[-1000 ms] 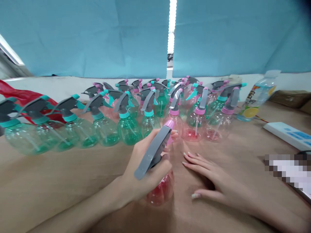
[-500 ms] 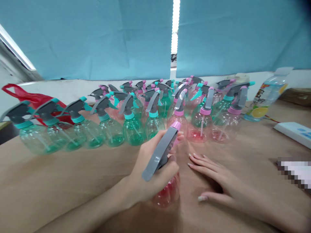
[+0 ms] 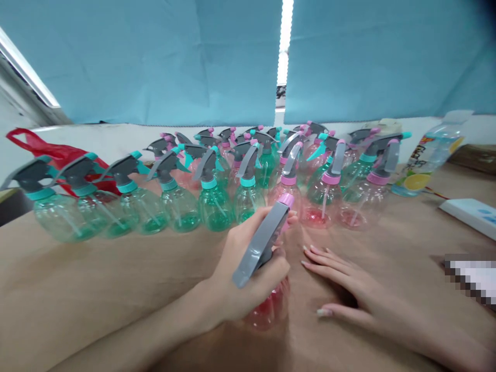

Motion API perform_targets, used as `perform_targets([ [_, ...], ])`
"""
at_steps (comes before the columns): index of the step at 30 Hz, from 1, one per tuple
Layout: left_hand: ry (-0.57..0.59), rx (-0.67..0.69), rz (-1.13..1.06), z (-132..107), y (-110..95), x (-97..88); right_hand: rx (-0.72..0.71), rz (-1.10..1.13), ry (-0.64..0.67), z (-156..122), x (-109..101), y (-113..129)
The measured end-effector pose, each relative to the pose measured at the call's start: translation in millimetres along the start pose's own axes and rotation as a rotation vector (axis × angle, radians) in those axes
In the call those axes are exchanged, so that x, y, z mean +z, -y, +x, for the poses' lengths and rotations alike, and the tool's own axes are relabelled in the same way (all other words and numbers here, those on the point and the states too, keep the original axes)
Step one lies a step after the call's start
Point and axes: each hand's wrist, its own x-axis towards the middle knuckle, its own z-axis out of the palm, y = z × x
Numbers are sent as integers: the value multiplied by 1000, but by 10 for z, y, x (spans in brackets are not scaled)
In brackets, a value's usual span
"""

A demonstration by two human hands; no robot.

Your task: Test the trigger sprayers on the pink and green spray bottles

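Observation:
My left hand point(image 3: 242, 274) is closed around the neck of a pink spray bottle point(image 3: 271, 307) with a grey trigger head and pink nozzle. That bottle stands on the brown tabletop point(image 3: 116, 305), and my fingers hide its collar. To the right of it, my right hand point(image 3: 349, 284) lies on the table with fingers spread, holding nothing. Just beyond both hands stand several more spray bottles, among them a green one point(image 3: 217, 206) with a turquoise collar and a pink one point(image 3: 320, 206) with a pink collar.
A red plastic bag point(image 3: 58, 155) lies behind the bottles at the left. On the right are a drink bottle with a lemon label point(image 3: 424, 160), a white power strip point(image 3: 470, 214) and a pixelated pale object point(image 3: 473, 276). A blue curtain point(image 3: 155, 62) hangs behind.
The view has shifted slightly, so everything sits a little differently in frame. My left hand keeps its hold on the spray bottle; my right hand stays flat on the table.

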Motion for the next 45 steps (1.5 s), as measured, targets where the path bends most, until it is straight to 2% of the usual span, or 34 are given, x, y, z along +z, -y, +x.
perform_targets([
  [20,43,55,15,24,-40,-68,-9,-58,9,-1,-9,10],
  [29,-28,79,31,10,50,18,-4,-73,25,4,-24,13],
  [45,-48,80,54,-6,25,2,-22,-32,-6,4,4,1],
])
